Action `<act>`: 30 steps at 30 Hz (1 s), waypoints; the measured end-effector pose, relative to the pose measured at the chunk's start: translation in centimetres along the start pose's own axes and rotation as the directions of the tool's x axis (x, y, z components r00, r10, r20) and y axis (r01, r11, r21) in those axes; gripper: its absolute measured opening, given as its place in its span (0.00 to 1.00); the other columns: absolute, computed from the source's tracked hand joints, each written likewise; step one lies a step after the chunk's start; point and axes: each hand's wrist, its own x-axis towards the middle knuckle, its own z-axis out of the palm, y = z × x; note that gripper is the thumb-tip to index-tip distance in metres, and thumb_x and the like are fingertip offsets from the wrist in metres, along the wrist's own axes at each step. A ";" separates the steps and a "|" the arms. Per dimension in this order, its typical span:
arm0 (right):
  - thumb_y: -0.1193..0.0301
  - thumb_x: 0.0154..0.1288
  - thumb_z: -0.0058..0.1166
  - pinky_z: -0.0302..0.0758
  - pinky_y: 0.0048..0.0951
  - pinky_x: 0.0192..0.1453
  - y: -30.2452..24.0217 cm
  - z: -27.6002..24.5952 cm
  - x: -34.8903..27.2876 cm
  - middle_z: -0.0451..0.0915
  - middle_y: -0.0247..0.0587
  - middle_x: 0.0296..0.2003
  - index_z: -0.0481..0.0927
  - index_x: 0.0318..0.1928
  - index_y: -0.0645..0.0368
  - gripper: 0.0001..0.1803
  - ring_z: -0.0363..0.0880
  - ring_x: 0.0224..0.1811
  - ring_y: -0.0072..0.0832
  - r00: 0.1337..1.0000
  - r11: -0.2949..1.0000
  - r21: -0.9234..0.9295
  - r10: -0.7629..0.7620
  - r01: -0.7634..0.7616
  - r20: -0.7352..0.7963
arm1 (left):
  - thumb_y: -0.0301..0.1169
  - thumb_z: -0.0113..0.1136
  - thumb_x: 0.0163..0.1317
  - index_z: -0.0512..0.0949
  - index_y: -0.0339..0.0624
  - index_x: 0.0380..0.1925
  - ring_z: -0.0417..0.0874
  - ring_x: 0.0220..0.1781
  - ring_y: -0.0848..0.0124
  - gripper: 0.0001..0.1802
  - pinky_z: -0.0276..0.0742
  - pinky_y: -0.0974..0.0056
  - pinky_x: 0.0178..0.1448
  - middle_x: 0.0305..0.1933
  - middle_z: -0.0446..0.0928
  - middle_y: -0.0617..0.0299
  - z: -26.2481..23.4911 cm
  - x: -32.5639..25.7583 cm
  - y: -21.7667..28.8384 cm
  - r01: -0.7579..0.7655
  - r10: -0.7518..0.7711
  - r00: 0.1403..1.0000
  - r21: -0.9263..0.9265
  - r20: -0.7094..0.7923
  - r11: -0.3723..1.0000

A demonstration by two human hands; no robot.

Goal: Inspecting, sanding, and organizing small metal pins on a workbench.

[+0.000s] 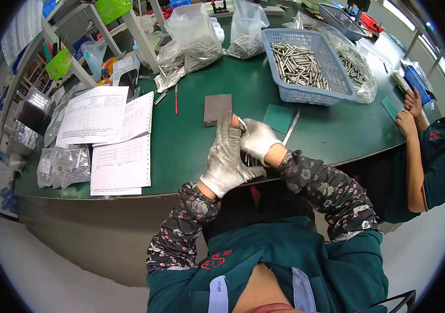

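Note:
My left hand (224, 160), in a grey-stained white glove, is held over the near edge of the green table, fingers pointing away and thumb out to the right. Slim metal pins (248, 158) show between its palm and my right hand. My right hand (259, 139), also gloved, meets the left fingertips, its fingers closed round one shiny metal pin (242, 123). The far ends of the pins are partly hidden by the gloves. Just beyond the fingers lies a flat brown square block (217, 107). A green square pad (277, 119) and a thin pale strip (292, 128) lie to the right.
A blue plastic basket (313, 97) with many metal pins stands at the back right. Clear bags of pins (196, 47) are behind. Papers (120, 161) and small plastic bags (64, 166) lie left, near a red stick (176, 99). Another person's hands (409, 112) are at far right.

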 end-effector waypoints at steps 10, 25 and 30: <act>0.63 0.63 0.48 0.76 0.49 0.42 -0.9 2.5 -1.7 0.79 0.56 0.38 0.76 0.40 0.58 0.13 0.79 0.40 0.54 0.956 0.975 -0.215 -0.010 -0.055 -0.292 | 0.43 0.69 0.44 0.51 0.25 0.66 0.62 0.68 0.42 0.55 0.64 0.51 0.69 0.66 0.58 0.33 1.1 -0.4 -0.6 0.119 -0.098 0.987 0.169 -0.125 0.978; 0.67 0.61 0.44 0.73 0.35 0.57 1.9 -3.5 -4.0 0.79 0.57 0.47 0.73 0.57 0.62 0.24 0.78 0.51 0.46 0.999 0.972 0.236 -0.027 0.016 0.043 | 0.57 0.72 0.39 0.57 0.35 0.68 0.52 0.74 0.46 0.60 0.51 0.50 0.75 0.70 0.55 0.43 -0.6 0.1 0.9 0.102 -0.152 0.985 0.421 0.085 0.901; 0.76 0.62 0.45 0.71 0.29 0.56 3.3 -4.6 -6.2 0.77 0.47 0.50 0.72 0.58 0.64 0.22 0.75 0.49 0.33 0.987 0.926 0.345 -0.158 0.152 -0.011 | 0.56 0.71 0.40 0.70 0.45 0.61 0.55 0.73 0.45 0.47 0.52 0.42 0.72 0.66 0.62 0.46 -0.3 1.9 2.2 0.027 -0.124 0.979 0.500 0.163 0.866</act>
